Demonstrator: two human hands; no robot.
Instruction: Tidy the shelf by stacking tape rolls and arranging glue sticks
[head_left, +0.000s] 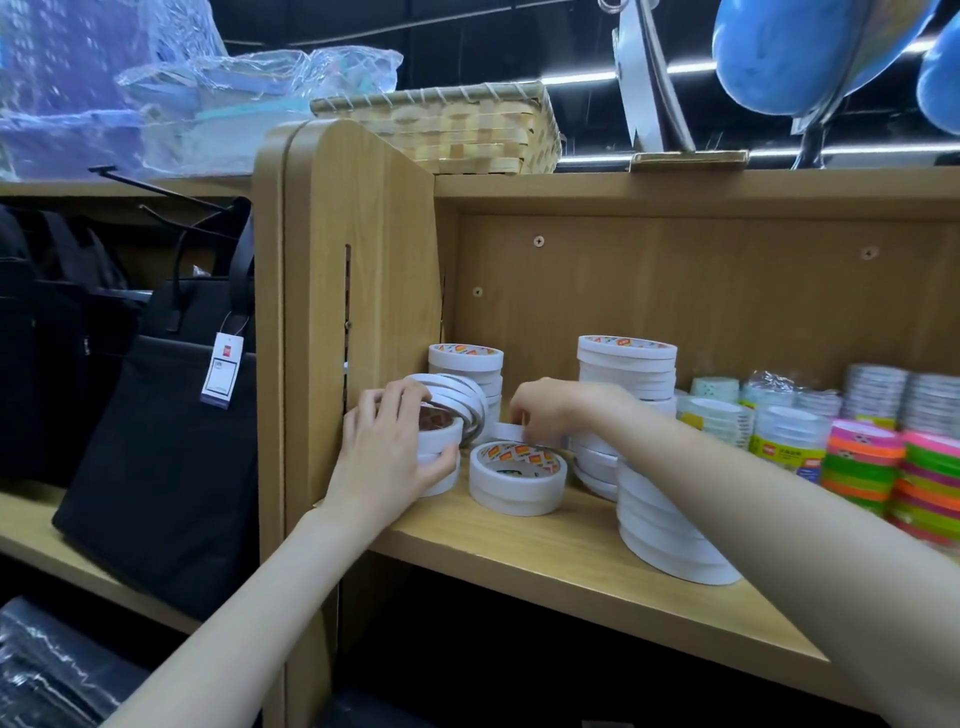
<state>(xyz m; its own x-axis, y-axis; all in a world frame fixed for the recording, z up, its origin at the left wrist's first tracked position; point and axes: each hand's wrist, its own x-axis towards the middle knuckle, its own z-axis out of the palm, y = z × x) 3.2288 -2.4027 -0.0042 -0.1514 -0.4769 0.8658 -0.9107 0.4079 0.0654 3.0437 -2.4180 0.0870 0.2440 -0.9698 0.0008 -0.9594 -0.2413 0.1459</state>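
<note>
Tape rolls (517, 478) crowd the wooden shelf (545, 545) near its left wall. Left hand (387, 452) curls round a short stack of rolls (441, 452) with leaning rolls on top. Right hand (558, 410) reaches behind, fingers bent at a small white roll (506, 430); its hold is unclear.

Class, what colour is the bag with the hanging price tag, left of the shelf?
Black: the bag has black handles and a white tag. The head view shows it clearly.
</note>
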